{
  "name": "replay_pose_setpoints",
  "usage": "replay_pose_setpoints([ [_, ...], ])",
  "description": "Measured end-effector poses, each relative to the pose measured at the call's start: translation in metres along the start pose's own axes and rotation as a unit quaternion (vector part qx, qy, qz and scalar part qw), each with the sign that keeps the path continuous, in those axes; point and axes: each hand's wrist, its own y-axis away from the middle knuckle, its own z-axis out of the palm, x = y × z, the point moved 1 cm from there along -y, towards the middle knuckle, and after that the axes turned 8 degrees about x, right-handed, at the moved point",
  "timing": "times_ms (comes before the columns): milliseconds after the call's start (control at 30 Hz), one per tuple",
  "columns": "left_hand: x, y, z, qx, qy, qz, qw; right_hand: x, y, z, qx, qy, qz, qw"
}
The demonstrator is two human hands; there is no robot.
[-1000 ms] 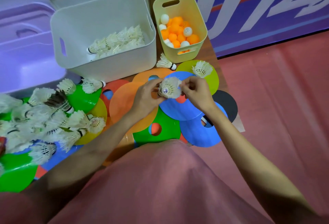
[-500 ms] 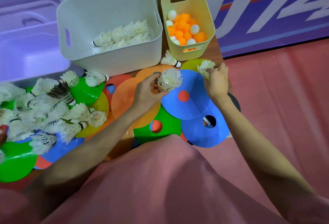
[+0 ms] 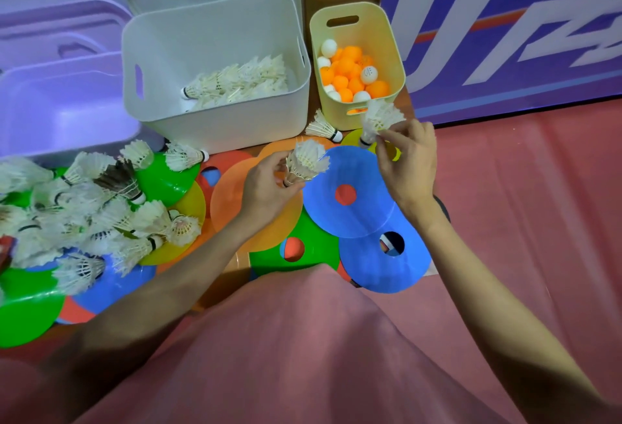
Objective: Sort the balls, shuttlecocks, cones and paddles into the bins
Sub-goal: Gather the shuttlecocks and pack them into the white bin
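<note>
White feathers splay above the left hand point(image 3: 269, 184), whose fingers pinch one shuttlecock point(image 3: 304, 162) by its base. Right hand point(image 3: 409, 161) fingertips pinch a second shuttlecock point(image 3: 378, 120); a third point(image 3: 323, 127) lies between both hands' fingers, beside two bins: white bin point(image 3: 218, 120), yellow bin point(image 3: 356, 36).

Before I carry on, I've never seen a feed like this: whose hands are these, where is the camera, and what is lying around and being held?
There is no machine here. One camera sits on a person's head and looks down at their two bare hands over their lap. The left hand pinches a white shuttlecock near its base. The right hand pinches a second shuttlecock by its feathers, in front of the yellow bin of orange and white balls. The white bin already holds shuttlecocks. A loose pile of shuttlecocks lies at the left on flat coloured cones. One more loose shuttlecock lies between the bins.
</note>
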Motion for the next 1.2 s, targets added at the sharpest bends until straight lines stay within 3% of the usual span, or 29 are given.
replay_pose_setpoints([
  [133,-0.003,0.001,-0.004,0.005,-0.008,-0.011,1.0,-0.037,0.005,-0.013,-0.006,-0.158,-0.063,0.985],
  [467,-0.01,0.008,-0.014,0.025,0.012,0.0,1.0,-0.065,0.02,0.024,-0.188,-0.217,-0.059,0.956],
  [633,-0.023,0.01,-0.029,0.055,0.021,-0.05,0.997,-0.067,0.002,0.034,-0.134,-0.24,-0.037,0.961],
  [700,-0.025,0.008,-0.036,0.058,0.023,-0.052,0.997,-0.056,-0.006,0.054,-0.153,-0.197,-0.003,0.968],
  [767,-0.026,0.006,-0.04,0.063,0.022,-0.065,0.996,-0.04,-0.015,0.083,-0.237,-0.111,0.021,0.965],
  [900,-0.024,0.002,-0.044,0.081,0.037,-0.082,0.993,-0.025,-0.032,0.127,-0.394,0.02,-0.071,0.916],
  [1000,-0.025,0.0,-0.045,0.094,0.046,-0.086,0.991,-0.029,-0.043,0.148,-0.426,0.068,-0.161,0.888],
  [1200,-0.03,0.001,-0.051,0.097,0.043,-0.088,0.99,-0.036,-0.05,0.164,-0.442,0.173,-0.225,0.851],
])
